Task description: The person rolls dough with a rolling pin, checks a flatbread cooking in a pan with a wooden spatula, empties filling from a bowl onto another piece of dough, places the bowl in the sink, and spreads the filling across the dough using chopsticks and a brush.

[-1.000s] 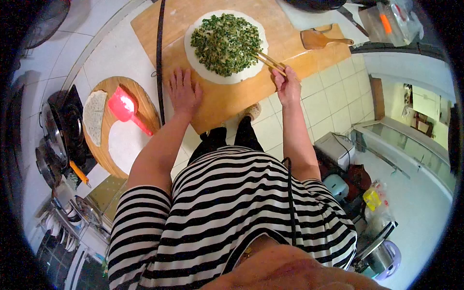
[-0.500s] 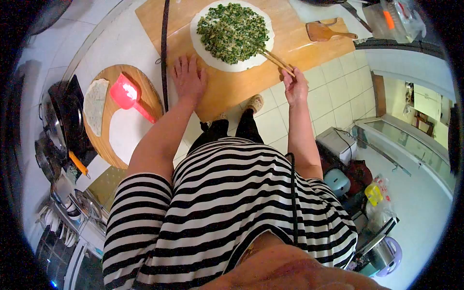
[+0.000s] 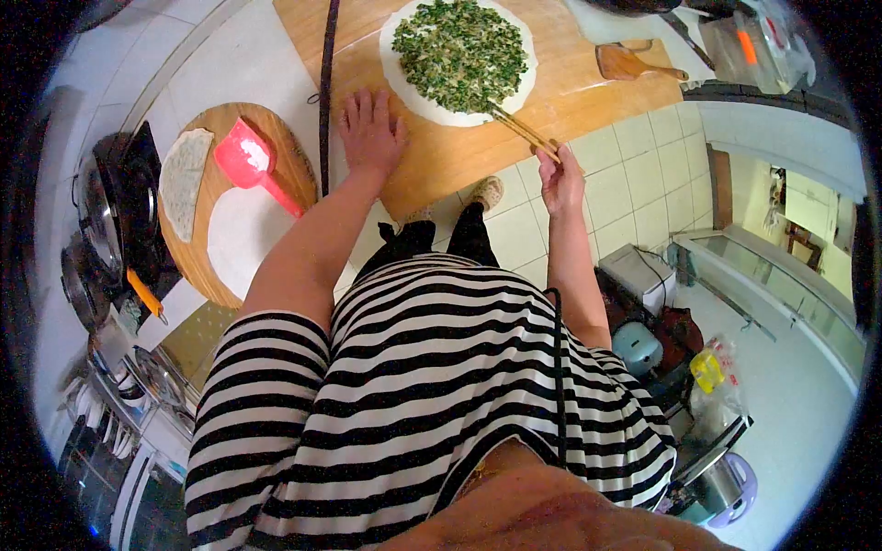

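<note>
A pair of chopsticks (image 3: 525, 131) is gripped in my right hand (image 3: 561, 180), their tips touching the near right edge of a chopped green filling (image 3: 459, 55). The filling is spread over a round, thin sheet of dough (image 3: 397, 81), leaving a pale bare rim around it. Under the dough lies a large wooden board (image 3: 441, 151). My left hand (image 3: 372, 133) rests flat on that board, fingers spread, just left of the dough, and holds nothing.
On the left, a round wooden board (image 3: 193, 262) carries a folded filled flatbread (image 3: 186, 179), a red scoop (image 3: 246, 156) and a white dough round (image 3: 241, 230). A wooden spatula (image 3: 625, 62) lies at the right. A lidded pan (image 3: 99, 216) stands far left.
The whole view has shifted slightly, with the boards appearing a little further right. The chopsticks' tips have moved slightly along the filling's near edge. My left hand stays flat on the board.
</note>
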{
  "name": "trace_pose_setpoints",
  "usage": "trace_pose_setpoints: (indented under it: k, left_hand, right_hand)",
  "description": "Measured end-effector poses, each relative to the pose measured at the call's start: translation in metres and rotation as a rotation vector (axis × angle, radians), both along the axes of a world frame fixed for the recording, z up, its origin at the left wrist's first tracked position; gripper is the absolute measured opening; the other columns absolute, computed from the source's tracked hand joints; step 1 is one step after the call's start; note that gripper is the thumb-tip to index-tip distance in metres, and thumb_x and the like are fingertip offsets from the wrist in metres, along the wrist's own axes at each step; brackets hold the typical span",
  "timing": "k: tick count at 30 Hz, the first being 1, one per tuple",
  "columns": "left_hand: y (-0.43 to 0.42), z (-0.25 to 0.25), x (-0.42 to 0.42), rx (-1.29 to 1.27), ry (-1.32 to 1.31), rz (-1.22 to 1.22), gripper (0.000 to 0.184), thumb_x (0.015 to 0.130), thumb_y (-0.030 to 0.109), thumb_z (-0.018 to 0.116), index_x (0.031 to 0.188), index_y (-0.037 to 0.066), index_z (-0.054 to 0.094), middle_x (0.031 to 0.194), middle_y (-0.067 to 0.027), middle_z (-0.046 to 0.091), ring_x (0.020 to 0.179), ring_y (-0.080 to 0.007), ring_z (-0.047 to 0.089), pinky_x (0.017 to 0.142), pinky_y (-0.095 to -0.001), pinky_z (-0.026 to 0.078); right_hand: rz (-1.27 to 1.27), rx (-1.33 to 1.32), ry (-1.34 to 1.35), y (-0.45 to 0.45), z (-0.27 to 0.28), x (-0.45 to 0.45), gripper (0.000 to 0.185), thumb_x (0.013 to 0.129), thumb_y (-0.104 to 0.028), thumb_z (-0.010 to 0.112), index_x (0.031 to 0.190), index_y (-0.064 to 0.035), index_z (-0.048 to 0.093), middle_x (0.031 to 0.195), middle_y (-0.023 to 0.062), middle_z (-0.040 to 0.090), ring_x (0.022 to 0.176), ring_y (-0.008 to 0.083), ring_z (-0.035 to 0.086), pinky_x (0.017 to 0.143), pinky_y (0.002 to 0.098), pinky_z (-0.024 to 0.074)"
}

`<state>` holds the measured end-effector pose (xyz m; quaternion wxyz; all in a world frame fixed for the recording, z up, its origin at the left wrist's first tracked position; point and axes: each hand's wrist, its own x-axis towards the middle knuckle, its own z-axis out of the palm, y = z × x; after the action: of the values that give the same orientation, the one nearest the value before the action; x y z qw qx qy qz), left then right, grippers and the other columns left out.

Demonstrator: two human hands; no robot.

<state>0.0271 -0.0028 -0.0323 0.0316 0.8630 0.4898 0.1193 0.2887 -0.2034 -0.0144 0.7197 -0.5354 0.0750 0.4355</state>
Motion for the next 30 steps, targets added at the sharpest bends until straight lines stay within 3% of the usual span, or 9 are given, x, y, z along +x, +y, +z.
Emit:
trace_pose_setpoints:
  k: [21, 30]
  left_hand:
    - [0.0, 0.003, -0.002, 0.058, -0.031, -0.005, 0.054, 0.082, 0.037, 0.053, 0.129, 0.011, 0.047, 0.142, -0.0165, 0.034, 0.132, -0.038, 0.028, 0.108, -0.0528, 0.02]
    - [0.0, 0.001, -0.001, -0.011, -0.087, 0.011, 0.055, 0.083, 0.037, 0.052, 0.13, 0.011, 0.046, 0.142, -0.0169, 0.033, 0.135, -0.037, 0.021, 0.11, -0.0516, 0.014]
  right_hand:
    - [0.085, 0.041, -0.033, 0.038, 0.017, -0.038, 0.031, 0.094, -0.02, 0.05, 0.114, 0.0025, 0.05, 0.106, 0.0165, 0.062, 0.087, 0.0199, 0.066, 0.058, 0.0209, 0.0541]
    - [0.08, 0.232, -0.005, 0.087, 0.011, -0.047, 0.024, 0.094, -0.018, 0.049, 0.108, 0.0021, 0.051, 0.097, 0.016, 0.061, 0.081, 0.0227, 0.066, 0.054, 0.0223, 0.0531]
